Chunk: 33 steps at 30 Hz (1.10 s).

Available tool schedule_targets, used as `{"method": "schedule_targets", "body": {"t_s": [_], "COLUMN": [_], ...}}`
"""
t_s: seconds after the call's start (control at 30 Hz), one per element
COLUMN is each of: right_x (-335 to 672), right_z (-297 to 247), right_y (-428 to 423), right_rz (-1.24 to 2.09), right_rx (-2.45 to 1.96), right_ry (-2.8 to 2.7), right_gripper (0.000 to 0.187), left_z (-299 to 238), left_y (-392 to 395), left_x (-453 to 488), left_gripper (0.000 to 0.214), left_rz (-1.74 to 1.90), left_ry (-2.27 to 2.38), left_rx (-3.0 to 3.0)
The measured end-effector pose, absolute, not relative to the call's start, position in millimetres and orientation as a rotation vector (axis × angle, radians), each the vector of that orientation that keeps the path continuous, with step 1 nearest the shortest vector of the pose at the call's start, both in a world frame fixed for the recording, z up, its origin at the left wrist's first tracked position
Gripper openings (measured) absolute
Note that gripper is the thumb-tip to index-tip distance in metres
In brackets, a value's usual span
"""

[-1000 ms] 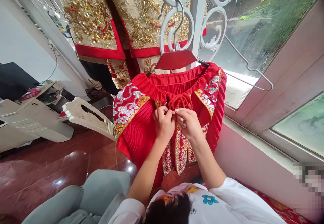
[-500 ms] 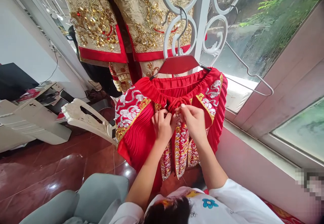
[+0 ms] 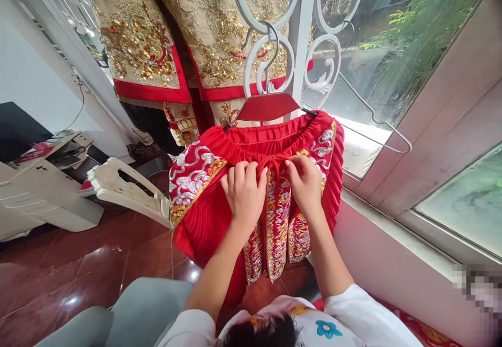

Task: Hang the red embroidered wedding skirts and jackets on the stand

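Note:
A red pleated skirt point(image 3: 207, 227) with silver and gold embroidery hangs by its gathered waistband from a clip hanger point(image 3: 269, 107). At the front of the waistband, a red drawstring point(image 3: 275, 162) is looped in a bow. My left hand point(image 3: 245, 193) is closed at the bow's left side, its thumb and fingers pinching the cord. On the other side my right hand point(image 3: 306, 182) pinches the cord between thumb and forefinger. Below the hands, several embroidered panels point(image 3: 277, 232) hang down; my fingers partly cover their tops.
White scrolled ironwork point(image 3: 298, 38) holds the hanger. Behind it hang gold-beaded garments point(image 3: 219, 33) with red borders. An unused wire hanger point(image 3: 376, 119) hangs at right beside the window. A cream chair point(image 3: 121, 185) stands left, and a grey-green chair point(image 3: 152, 305) is near my left elbow.
My hands have drawn farther apart, the left one turning flatter over the skirt. The bow at the waistband now shows more clearly. The view has shifted slightly.

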State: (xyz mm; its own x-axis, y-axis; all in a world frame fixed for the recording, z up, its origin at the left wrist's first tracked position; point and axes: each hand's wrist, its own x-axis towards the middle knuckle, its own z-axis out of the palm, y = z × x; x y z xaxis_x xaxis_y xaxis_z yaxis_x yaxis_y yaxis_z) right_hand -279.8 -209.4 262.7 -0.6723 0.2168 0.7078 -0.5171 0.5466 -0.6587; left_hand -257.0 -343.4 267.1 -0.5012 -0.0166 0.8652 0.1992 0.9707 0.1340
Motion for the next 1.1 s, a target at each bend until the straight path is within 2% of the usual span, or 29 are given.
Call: {"method": "schedule_targets", "body": {"t_s": [0.1, 0.23, 0.37, 0.47, 0.7, 0.93, 1.1], "right_x": [-272.9, -265.4, -263.9, -268.9, -283.9, -286.4, -285.4], "right_z": [267.3, 269.7, 274.5, 284.8, 307.4, 302.6, 295.9], "right_y": [-202.8, -198.7, -193.0, -185.7, -173.1, -171.1, -176.1], "right_rz": [1.135, 1.183, 1.237, 1.52, 2.172, 2.387, 2.46], "right_rx": [0.258, 0.27, 0.293, 0.401, 0.479, 0.481, 0.482], "right_ry": [-2.036, -2.08, -2.222, -2.135, -1.859, -1.866, -1.827], "right_gripper": [0.014, 0.016, 0.035, 0.047, 0.056, 0.055, 0.056], "left_z": [271.6, 281.2, 290.7, 298.9, 319.4, 316.7, 301.8], "left_y": [-351.3, -362.6, -371.2, -378.9, -402.1, -402.6, -390.8], "left_x": [-248.6, -233.1, -230.1, -236.6, -245.5, -244.8, -248.9], "left_gripper": [0.02, 0.024, 0.027, 0.027, 0.03, 0.032, 0.019], "left_rz": [-0.285, -0.615, -0.737, -0.673, -0.295, -0.216, -0.241], "left_ry": [-2.168, -2.296, -2.368, -2.308, -2.305, -2.26, -2.081], "left_rx": [-0.238, -0.314, -0.226, -0.26, -0.602, -0.504, -0.451]}}
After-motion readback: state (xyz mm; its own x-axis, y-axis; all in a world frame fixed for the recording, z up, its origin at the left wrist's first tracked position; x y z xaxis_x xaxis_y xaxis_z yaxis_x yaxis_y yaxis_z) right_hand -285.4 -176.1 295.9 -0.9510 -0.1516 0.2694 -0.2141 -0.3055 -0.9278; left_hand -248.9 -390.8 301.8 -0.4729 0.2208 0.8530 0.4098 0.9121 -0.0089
